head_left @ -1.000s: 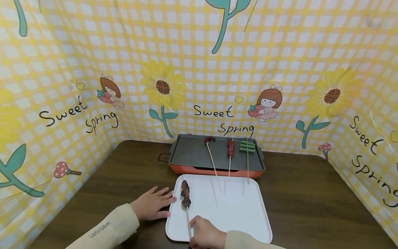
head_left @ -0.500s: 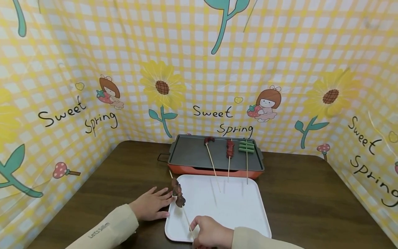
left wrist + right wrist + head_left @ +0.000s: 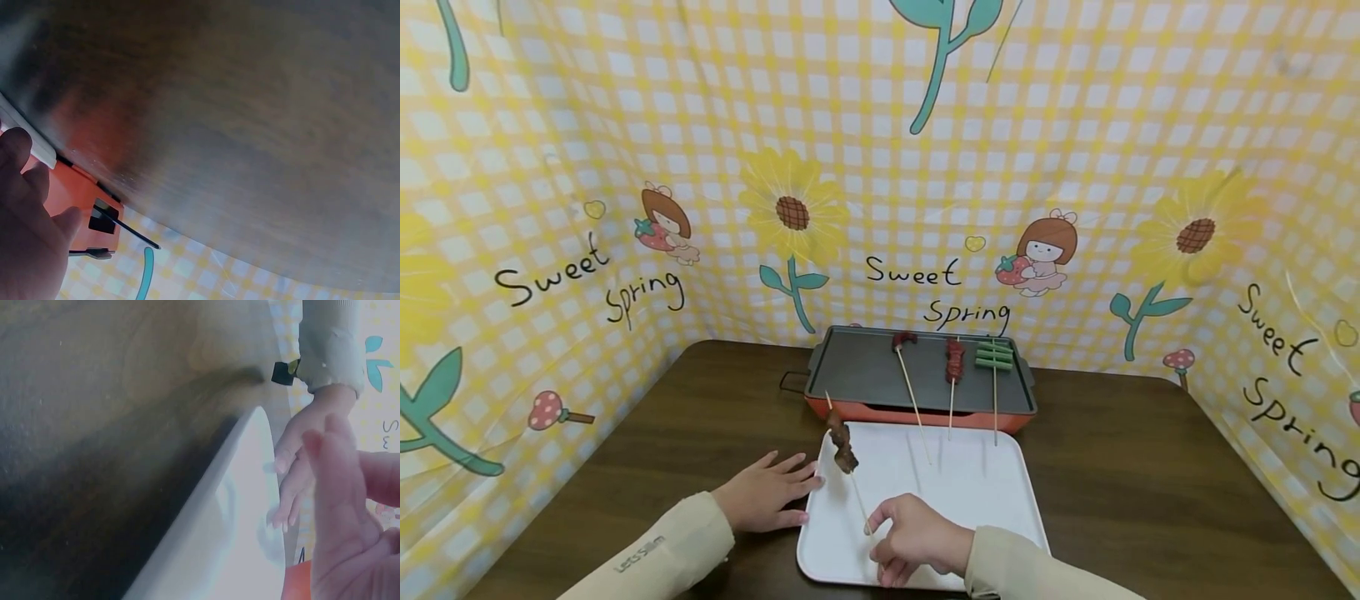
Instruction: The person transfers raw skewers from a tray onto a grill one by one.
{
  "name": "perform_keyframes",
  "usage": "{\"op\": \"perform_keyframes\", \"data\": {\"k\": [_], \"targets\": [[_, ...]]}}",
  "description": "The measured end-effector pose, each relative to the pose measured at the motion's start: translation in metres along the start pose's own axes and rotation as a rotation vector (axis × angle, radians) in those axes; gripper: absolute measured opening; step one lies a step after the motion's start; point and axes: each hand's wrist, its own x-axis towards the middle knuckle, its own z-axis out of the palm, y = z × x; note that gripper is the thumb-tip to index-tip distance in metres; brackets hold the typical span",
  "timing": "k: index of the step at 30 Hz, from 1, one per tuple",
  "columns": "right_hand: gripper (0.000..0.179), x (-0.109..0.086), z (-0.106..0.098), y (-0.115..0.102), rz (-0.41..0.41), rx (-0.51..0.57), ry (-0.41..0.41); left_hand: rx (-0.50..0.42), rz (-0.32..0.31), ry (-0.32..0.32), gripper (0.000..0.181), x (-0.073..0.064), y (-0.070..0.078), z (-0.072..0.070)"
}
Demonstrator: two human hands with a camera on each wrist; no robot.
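My right hand (image 3: 917, 537) pinches the stick of a browned meat skewer (image 3: 844, 446) above the white tray (image 3: 955, 508). The skewer tilts, its pointed tip up near the grill's front left. With fingers spread, my left hand (image 3: 767, 493) lies on the table, its fingertips touching the tray's left rim. In the left wrist view, that hand (image 3: 31, 219) is seen beside the tray edge. From the right wrist, my right hand (image 3: 344, 512) shows curled fingers; the skewer is not visible there.
Behind the tray stands an orange grill (image 3: 850, 367) with a dark plate and a wire handle (image 3: 792, 382) at left. On it lie a curled red skewer (image 3: 904, 340), a red meat skewer (image 3: 955, 362) and a green vegetable skewer (image 3: 995, 357), sticks overhanging the tray.
My right hand has lifted the browned meat skewer off the tray, swung its tip leftward, then carried it forward toward the grill. The left hand has stayed in place.
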Motion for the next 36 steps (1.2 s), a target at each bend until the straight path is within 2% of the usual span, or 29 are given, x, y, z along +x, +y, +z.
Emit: {"op": "perform_keyframes", "data": {"k": [5, 12, 19, 29, 36], "targets": [[0.014, 0.003, -0.005, -0.001, -0.031, -0.048, 0.052, -0.001, -0.001, 0.008, 0.057, -0.001, 0.0, 0.0], [0.014, 0.004, -0.01, -0.007, -0.013, -0.121, 0.097, -0.006, -0.007, -0.001, 0.058, 0.001, -0.002, 0.003], [0.014, 0.009, -0.017, -0.014, -0.056, -0.108, 0.124, -0.017, -0.015, -0.011, 0.059, 0.002, -0.002, 0.003], [0.015, 0.026, -0.029, -0.027, -0.054, -0.078, 0.154, -0.002, -0.031, -0.037, 0.059, 0.0, -0.001, 0.003], [0.014, 0.039, -0.04, -0.036, -0.034, -0.09, 0.18, 0.03, -0.026, -0.029, 0.059, 0.001, 0.001, 0.003]]}}
